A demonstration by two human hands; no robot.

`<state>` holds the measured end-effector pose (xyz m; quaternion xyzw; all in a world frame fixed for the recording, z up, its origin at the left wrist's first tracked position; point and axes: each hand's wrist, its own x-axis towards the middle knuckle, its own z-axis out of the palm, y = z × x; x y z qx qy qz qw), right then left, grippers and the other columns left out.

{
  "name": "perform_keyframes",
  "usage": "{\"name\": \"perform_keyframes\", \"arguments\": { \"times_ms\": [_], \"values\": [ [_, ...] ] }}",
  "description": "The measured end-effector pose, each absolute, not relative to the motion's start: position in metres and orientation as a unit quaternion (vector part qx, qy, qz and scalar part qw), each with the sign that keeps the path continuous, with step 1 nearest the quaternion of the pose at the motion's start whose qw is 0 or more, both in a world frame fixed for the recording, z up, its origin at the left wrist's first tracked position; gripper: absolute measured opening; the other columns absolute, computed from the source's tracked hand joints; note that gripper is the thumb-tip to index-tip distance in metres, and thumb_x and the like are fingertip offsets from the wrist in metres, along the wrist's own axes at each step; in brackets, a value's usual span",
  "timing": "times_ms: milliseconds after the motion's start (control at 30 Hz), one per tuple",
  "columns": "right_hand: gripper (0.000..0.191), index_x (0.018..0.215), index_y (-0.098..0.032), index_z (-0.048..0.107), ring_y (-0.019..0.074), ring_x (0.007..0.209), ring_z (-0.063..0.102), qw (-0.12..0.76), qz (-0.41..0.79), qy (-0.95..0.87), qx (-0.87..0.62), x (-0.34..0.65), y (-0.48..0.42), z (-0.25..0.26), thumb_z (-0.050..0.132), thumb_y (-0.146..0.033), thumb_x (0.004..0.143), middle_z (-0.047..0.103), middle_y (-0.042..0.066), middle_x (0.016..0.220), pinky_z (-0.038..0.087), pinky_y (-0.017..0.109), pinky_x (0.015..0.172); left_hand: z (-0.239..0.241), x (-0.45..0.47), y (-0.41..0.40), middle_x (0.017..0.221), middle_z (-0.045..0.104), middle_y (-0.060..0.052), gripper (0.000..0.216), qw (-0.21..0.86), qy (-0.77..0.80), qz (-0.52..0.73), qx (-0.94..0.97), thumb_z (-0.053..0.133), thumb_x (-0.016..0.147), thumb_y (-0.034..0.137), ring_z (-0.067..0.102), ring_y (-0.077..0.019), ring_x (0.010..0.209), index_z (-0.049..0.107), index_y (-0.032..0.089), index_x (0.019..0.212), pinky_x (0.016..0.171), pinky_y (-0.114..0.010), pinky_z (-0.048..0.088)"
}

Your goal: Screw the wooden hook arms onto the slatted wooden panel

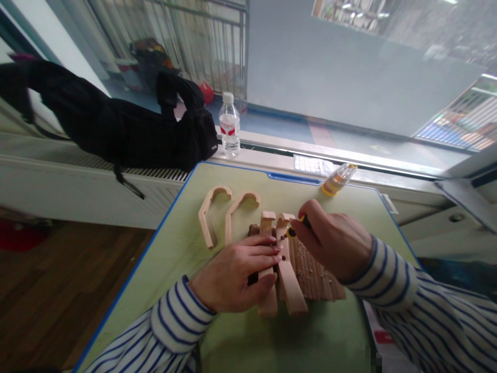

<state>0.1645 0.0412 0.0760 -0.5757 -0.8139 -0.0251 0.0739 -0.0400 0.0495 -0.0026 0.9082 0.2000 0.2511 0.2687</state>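
Observation:
My left hand (238, 272) lies over a pale wooden hook-shaped piece (267, 306), fingers across it and thumb along its near side. Beside it, a second pale wooden piece (293, 292) rests at a slant, with dark holes or screws in it; my left fingertips reach its edge. Under both is a brown ribbed wooden board (316, 274) with small light specks. My right hand (336, 243) is closed around a yellow-and-black handled tool (291, 232), which looks like a screwdriver. Its tip points at the second piece; exact contact is too small to tell.
Two more wooden hooks (209, 220) lie at the table's left. A clear tapered container (338, 180) with yellow ends stands at the back right edge. Beyond the green table (166, 269) are a water bottle (230, 127) and a black bag (143, 132) on the sill.

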Motion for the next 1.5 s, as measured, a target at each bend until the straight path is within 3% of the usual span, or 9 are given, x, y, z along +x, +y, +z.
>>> {"name": "perform_keyframes", "arguments": {
  "times_ms": [200, 367, 567, 1333, 1500],
  "values": [
    [0.016, 0.094, -0.015, 0.047, 0.0152, 0.067, 0.055, 0.073, 0.033, -0.874, -0.48, 0.178, 0.052, 0.086, 0.039, -0.023, 0.083, 0.06, 0.005, 0.078, 0.033, 0.027, 0.056, 0.0, -0.04, 0.049, 0.12, 0.063, -0.007, 0.034, 0.267, 0.2, 0.253, 0.908, 0.049, 0.085, 0.022, 0.048, -0.0229, 0.122, 0.062, 0.015, 0.115, 0.105, -0.041, 0.039],
    [0.024, 0.106, -0.015, 0.046, 0.0114, 0.062, 0.051, 0.072, 0.04, -0.919, -0.386, 0.179, 0.06, 0.088, 0.041, -0.025, 0.085, 0.062, 0.003, 0.079, 0.03, 0.026, 0.055, 0.0, -0.04, 0.05, 0.12, 0.063, -0.007, 0.035, 0.274, 0.201, 0.257, 0.905, 0.05, 0.084, 0.023, 0.048, -0.0227, 0.122, 0.062, 0.016, 0.116, 0.106, -0.041, 0.038],
    [0.019, 0.087, -0.017, 0.05, 0.0084, 0.054, 0.041, 0.032, 0.022, -0.942, -0.334, 0.178, 0.069, 0.089, 0.035, -0.028, 0.09, 0.055, 0.0, 0.069, 0.025, 0.027, 0.052, 0.0, -0.041, 0.05, 0.122, 0.062, -0.007, 0.034, 0.266, 0.206, 0.253, 0.907, 0.05, 0.084, 0.024, 0.049, -0.0212, 0.121, 0.063, 0.014, 0.114, 0.105, -0.037, 0.039],
    [0.03, 0.08, -0.017, 0.049, 0.0105, 0.036, 0.043, 0.122, -0.058, -0.806, -0.577, 0.157, 0.038, 0.067, 0.029, -0.038, 0.091, 0.052, -0.001, 0.047, 0.015, 0.024, 0.042, -0.002, -0.04, 0.051, 0.123, 0.061, -0.007, 0.035, 0.264, 0.21, 0.245, 0.909, 0.049, 0.086, 0.026, 0.046, -0.0211, 0.123, 0.063, 0.012, 0.115, 0.107, -0.037, 0.036],
    [0.034, 0.081, -0.018, 0.048, 0.0121, 0.036, 0.045, 0.084, -0.055, -0.792, -0.603, 0.157, 0.036, 0.073, 0.026, -0.042, 0.091, 0.053, 0.0, 0.049, 0.014, 0.024, 0.043, -0.003, -0.041, 0.05, 0.122, 0.062, -0.005, 0.035, 0.261, 0.212, 0.243, 0.91, 0.048, 0.086, 0.025, 0.045, -0.02, 0.124, 0.063, 0.013, 0.115, 0.108, -0.035, 0.036]
  ]
}}
